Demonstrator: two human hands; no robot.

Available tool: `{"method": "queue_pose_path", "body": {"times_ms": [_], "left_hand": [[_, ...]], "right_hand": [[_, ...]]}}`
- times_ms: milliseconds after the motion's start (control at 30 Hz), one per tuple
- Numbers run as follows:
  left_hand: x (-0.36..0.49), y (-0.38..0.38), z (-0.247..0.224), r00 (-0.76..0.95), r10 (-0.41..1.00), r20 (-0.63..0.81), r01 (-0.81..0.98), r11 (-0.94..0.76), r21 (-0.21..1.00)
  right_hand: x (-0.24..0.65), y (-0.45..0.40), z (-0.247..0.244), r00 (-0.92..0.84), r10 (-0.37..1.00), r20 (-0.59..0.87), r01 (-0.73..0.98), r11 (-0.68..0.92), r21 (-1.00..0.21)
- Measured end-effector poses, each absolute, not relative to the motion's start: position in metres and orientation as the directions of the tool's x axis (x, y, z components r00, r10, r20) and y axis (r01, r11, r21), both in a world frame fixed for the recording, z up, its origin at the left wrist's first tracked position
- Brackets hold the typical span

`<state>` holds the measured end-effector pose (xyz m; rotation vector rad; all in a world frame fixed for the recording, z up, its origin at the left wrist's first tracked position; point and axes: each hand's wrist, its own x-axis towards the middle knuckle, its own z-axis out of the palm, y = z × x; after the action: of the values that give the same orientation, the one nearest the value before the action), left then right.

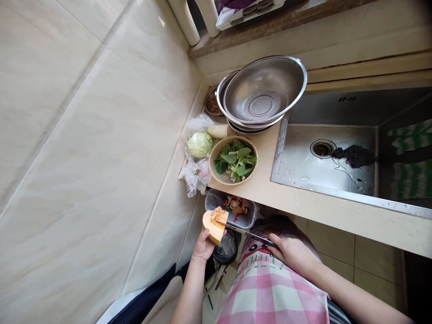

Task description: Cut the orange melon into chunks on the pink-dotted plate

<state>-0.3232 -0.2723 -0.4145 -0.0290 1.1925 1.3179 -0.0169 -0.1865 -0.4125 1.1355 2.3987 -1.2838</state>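
1. Two bare forearms rise from the bottom of the view, in front of a pink checked apron [270,288], and reach toward the edge of a beige stone counter [303,202]. A large cream tiled wall [84,157] runs along the left, and a steel sink [324,168] is set into the counter on the right.
2. Both arms are bent inward, so the hands come close together over a dark round object [226,247] that is too shadowed to identify.
3. The left hand [203,245] is palm up, with its fingers curled narrowly around a wedge of orange squash [213,224]. The wedge sits in that hand, below the counter edge, with stringy pulp on top.
4. The right hand [292,254] is closed in a firm grip around a kitchen knife [248,234]. The blade points across toward the wedge, and its tip meets the wedge's lower edge.
5. Just beyond the wedge, a plastic tray [212,200] holding vegetable scraps [238,206] rests near the counter edge.
6. On the counter stand stacked steel colanders [265,90] and a woven basket [211,162] of leafy greens [236,162].
7. Beside them lie a small cabbage [200,145], a white radish [218,131], a crumpled plastic bag [195,177] and a small dish [212,103].
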Motion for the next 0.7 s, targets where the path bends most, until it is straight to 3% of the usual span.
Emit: {"method": "queue_pose_path", "body": {"times_ms": [267, 500, 700], "left_hand": [[-0.320, -0.269, -0.407, -0.215, 0.778, -0.590, -0.722, 0.280, 0.633], [-0.319, -0.258, -0.383, -0.151, 0.817, -0.556, -0.700, 0.309, 0.644], [-0.317, -0.256, -0.376, -0.177, 0.811, -0.558, -0.677, 0.311, 0.667]], "right_hand": [[-0.011, -0.182, -0.407, -0.699, 0.527, -0.484, 0.677, 0.267, -0.686], [-0.008, -0.167, -0.388, -0.816, 0.420, -0.398, 0.524, 0.246, -0.815], [-0.008, -0.166, -0.394, -0.794, 0.446, -0.414, 0.557, 0.257, -0.790]]}}
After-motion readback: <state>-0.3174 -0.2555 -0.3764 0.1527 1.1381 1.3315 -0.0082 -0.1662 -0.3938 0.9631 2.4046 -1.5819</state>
